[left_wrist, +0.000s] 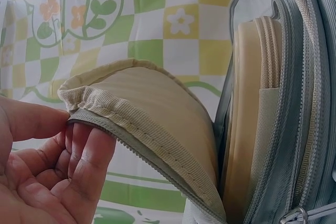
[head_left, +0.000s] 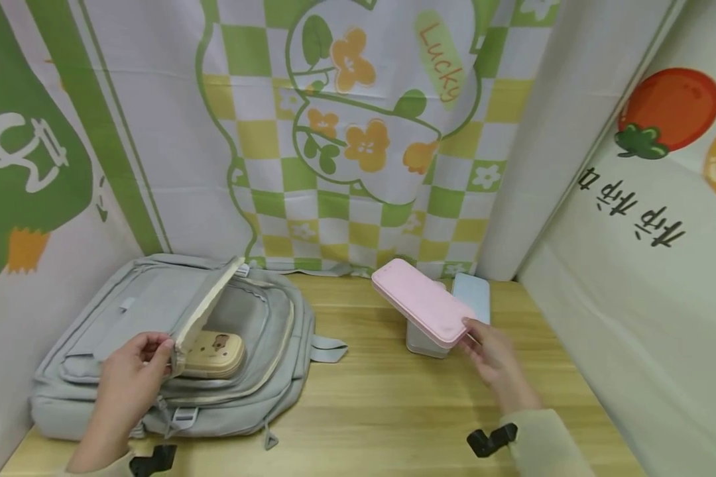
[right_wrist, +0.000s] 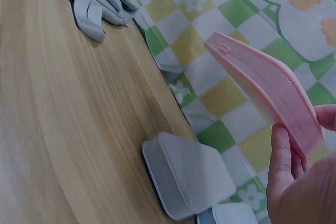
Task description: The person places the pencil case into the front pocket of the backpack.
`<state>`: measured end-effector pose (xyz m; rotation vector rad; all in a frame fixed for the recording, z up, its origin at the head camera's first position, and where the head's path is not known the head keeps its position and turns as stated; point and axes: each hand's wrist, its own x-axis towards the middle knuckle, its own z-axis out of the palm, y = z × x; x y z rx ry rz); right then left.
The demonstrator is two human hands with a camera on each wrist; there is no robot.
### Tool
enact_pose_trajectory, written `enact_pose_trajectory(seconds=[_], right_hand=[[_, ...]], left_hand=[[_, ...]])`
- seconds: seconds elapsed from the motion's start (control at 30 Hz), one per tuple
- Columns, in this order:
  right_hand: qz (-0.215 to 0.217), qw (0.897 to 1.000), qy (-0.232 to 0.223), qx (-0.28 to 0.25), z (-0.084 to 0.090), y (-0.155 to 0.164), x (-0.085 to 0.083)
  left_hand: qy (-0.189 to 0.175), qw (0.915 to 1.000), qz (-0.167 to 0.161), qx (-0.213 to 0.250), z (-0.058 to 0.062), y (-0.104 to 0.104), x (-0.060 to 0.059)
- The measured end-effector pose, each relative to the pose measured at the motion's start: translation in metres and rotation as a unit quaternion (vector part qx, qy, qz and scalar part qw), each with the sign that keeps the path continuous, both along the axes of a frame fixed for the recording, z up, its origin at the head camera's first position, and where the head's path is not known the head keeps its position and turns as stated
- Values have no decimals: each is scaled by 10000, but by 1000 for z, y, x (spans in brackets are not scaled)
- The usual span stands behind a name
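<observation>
A grey backpack [head_left: 95, 344] lies flat on the wooden table at the left. My left hand [head_left: 132, 374] pinches the edge of its front flap [head_left: 205, 311] and holds it lifted open; the flap's beige lining [left_wrist: 152, 108] shows in the left wrist view. Inside the pocket lies a beige case [head_left: 215, 354]. My right hand [head_left: 489, 354] grips one end of a pink case [head_left: 422, 301], tilted above the table right of the backpack; in the right wrist view the pink case [right_wrist: 268, 85] hangs above a white case [right_wrist: 189, 174].
A white case [head_left: 423, 344] and a pale blue case [head_left: 473, 295] rest on the table [head_left: 382, 397] under and behind the pink one. Printed cloth walls close in the back and both sides. A backpack strap [head_left: 328, 348] sticks out toward the centre.
</observation>
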<state>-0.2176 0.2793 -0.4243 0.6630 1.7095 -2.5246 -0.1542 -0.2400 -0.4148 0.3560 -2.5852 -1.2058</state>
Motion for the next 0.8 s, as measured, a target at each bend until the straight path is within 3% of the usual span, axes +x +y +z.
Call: enact_pose_trajectory(seconds=[0.43, 0.8], right_hand=[[785, 9955, 204, 488, -13, -70, -22], [1243, 9912, 184, 404, -21, -135, -47]], left_hand=[[91, 9999, -82, 26, 1, 1, 0], [235, 9995, 230, 37, 5, -5, 0]])
